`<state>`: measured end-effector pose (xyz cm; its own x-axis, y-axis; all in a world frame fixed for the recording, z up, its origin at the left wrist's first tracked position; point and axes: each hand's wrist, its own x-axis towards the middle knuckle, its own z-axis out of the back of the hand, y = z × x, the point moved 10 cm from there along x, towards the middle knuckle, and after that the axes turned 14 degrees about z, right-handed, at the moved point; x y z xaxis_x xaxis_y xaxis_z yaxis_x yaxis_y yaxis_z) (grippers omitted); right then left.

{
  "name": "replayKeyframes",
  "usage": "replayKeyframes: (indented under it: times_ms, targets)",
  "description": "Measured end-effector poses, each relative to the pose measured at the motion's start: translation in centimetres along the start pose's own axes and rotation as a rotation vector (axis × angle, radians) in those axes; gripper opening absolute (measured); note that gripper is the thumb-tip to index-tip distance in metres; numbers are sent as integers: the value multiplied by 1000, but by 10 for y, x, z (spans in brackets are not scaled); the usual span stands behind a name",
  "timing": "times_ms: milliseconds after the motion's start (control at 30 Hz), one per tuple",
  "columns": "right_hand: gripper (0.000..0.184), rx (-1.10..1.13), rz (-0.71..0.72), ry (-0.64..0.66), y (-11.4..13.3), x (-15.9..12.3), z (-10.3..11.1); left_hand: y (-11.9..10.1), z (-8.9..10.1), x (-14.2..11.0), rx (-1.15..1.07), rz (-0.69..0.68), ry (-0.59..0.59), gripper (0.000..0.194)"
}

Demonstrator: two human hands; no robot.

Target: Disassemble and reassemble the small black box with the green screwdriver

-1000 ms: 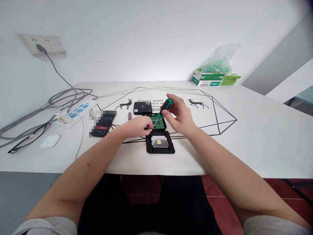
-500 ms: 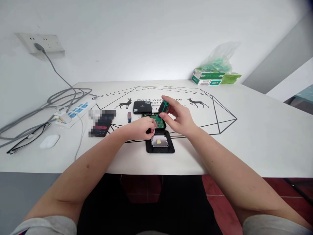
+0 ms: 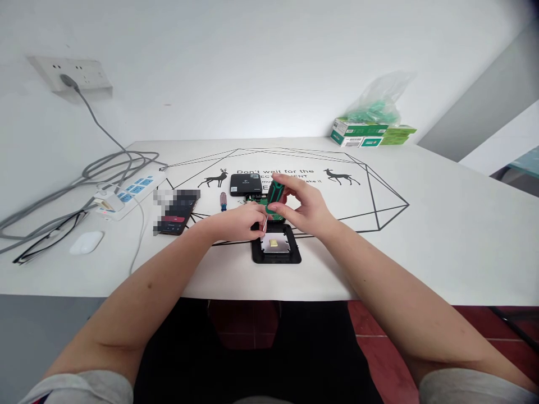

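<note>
My right hand [image 3: 305,203] is closed around the handle of a green-and-black screwdriver [image 3: 276,192]. Its thin shaft slants down to the left, toward my left fingertips. My left hand [image 3: 248,220] is pinched by the shaft's lower end; whatever is between those fingers, if anything, is hidden. Behind both hands lies an opened black case with a green circuit board [image 3: 277,215], partly covered by them. Nearest me is a square black cover [image 3: 276,259] carrying a silver metal plate [image 3: 281,247] and a small yellowish pad [image 3: 273,243].
Behind the board rests a black box [image 3: 245,184]. A small screwdriver [image 3: 223,202] lies left of it. Further left are a phone [image 3: 179,213], a white earbud case [image 3: 86,243], glasses [image 3: 48,238] and a power strip [image 3: 135,191] with cables. Green boxes [image 3: 366,130] stand at the back right.
My right hand has shifted a little left with the screwdriver, and the handle has moved left and slightly down. My left hand stays almost where it was.
</note>
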<state>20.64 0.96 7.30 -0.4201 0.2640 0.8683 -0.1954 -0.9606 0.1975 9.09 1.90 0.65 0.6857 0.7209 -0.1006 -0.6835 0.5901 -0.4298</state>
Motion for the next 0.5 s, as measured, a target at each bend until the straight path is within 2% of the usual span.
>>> replayKeyframes:
  times_ms: [200,333,500]
  targets:
    - [48,26,88,2,11,3,0,-1,0,0,8,4,24,10]
    - [42,50,57,1,12,3,1,0,0,-1,4,-12,22,13]
    - [47,49,15,3,11,3,-1,0,0,-2,5,-14,5,14]
